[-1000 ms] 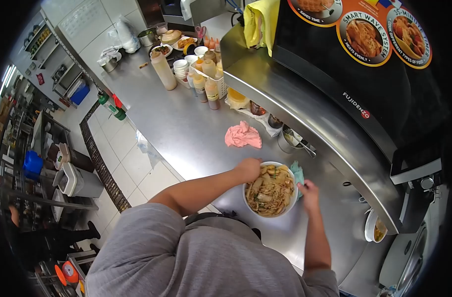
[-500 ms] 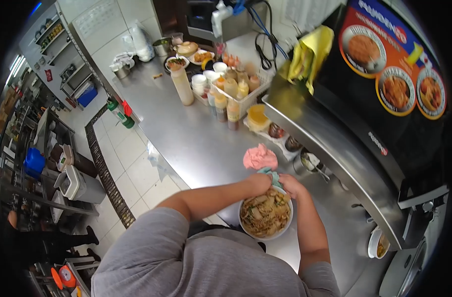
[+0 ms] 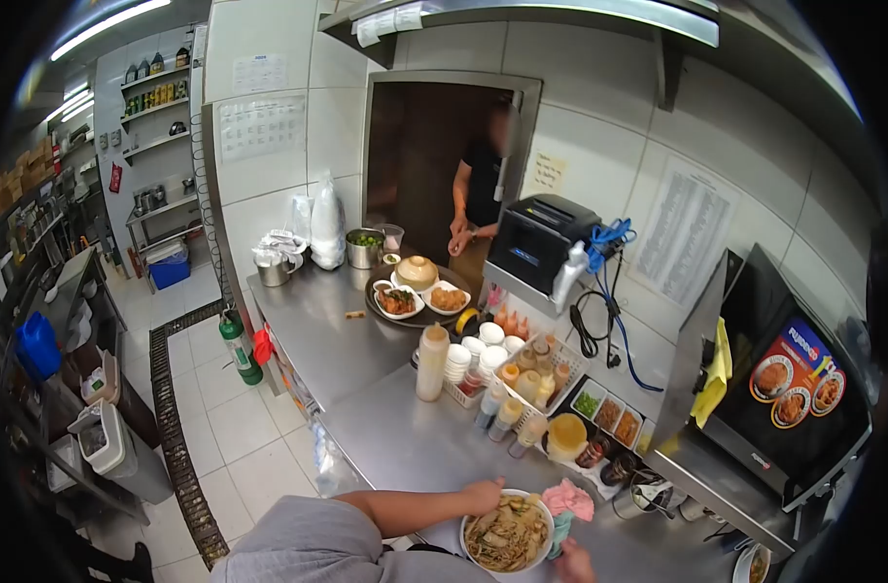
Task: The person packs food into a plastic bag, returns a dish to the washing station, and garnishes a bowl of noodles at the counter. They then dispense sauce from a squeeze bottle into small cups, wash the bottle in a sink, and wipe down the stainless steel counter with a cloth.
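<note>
A white bowl of noodles (image 3: 507,531) stands on the steel counter at the bottom, close to my body. My left hand (image 3: 483,497) is at the bowl's upper left rim, its fingers closed over the edge. On the bowl's right side is my right hand (image 3: 573,562), next to a green cloth (image 3: 560,531); its fingers are partly blurred, and whether they grip the cloth cannot be told. A pink cloth (image 3: 568,498) lies just above the green one, beside the bowl's upper right rim.
Squeeze bottles and a white basket (image 3: 572,368) stand above the bowl. Farther off is a round tray (image 3: 374,302) with plated food. A person (image 3: 481,185) stands in the doorway. A microwave (image 3: 794,389) sits on a shelf at right.
The view has tilted up, bringing the doorway and person into sight. My hands came together at the green cloth at the rim, then moved apart to the bowl's two sides.
</note>
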`<state>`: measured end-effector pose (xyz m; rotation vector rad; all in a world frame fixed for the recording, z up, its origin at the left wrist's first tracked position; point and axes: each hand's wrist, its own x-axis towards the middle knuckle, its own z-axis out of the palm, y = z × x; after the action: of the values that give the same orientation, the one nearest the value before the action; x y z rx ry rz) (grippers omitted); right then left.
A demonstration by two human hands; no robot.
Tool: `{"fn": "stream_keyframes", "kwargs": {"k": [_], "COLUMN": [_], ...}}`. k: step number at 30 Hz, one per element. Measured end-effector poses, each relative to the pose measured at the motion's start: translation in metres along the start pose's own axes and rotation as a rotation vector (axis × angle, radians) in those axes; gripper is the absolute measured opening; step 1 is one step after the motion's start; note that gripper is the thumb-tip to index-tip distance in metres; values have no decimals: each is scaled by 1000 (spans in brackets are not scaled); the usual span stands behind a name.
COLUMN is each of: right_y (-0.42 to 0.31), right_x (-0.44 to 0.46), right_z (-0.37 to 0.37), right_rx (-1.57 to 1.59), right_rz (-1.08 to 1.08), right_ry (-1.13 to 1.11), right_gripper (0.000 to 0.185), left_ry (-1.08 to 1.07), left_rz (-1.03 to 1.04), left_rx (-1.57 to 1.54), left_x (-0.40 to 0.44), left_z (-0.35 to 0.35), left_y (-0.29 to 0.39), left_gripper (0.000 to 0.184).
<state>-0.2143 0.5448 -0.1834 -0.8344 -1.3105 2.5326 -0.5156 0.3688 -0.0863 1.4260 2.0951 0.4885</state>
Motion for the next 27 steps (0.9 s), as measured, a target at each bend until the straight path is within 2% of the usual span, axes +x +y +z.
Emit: {"fn": "stream_keyframes", "kwargs": {"k": [2,3,4,5,7,9,10,12,13,15,16,17,19,20,21,23,24,25,27], "right_y": [53,77,91,94,90,75,52,48,53,52,46,43,53,58,60,61,59,51,33], "right_x": [16,25,31,41,67,68,56,53,57,56,55,52,59,62,62,63,64,58,33], "right_z": [49,76,95,109,137,186,230,261,264,281,295,305,308,308,310,314,313,313,309], "right_rx": [-295,-441,-589,-594,98,102,170,238,229,216,258,300,285,272,275,192,162,175,-45], "right_rz": [-266,-398,-528,-529,-392,-408,-358,-306,-301,-293,-213,-131,-96,-69,-64,49,76,80,55], "right_ry": [200,300,403,406,426,491,558,628,642,660,702,743,734,723,734,545,548,571,445], "right_gripper": [28,25,22,22,28,24,24,25,26,26,26,27,26,26,26,24,28,28,29], "left_ry": [-175,-174,-152,-129,-154,48,45,5,2,-369,-454,-456,-467,-529,-541,-758,-652,-678,-494], "left_rz": [-337,-335,-397,-457,-500,-711,-710,-675,-676,-569,-578,-582,-684,-607,-612,-594,-567,-572,-269], "left_rx": [-320,-318,-469,-623,-731,-1200,-1199,-1609,-1611,-1570,-1496,-1500,-1444,-1447,-1446,-1372,-1196,-1188,-978], "left_x": [-50,-54,-51,-58,-78,-94,-98,-101,-98,-81,-73,-72,-71,-67,-61,-53,-80,-92,-110], "left_z": [-67,-64,-49,-51,-49,-36,-29,-11,-5,7,13,11,0,2,7,17,-3,-19,-29], "left_y": [-4,-31,-63,-77,-88,-89,-91,-91,-95,-112,-117,-114,-106,-109,-111,-112,-90,-82,-73], "left_gripper": [38,38,40,43,44,44,44,43,43,44,46,46,46,46,46,35,30,30,32]}}
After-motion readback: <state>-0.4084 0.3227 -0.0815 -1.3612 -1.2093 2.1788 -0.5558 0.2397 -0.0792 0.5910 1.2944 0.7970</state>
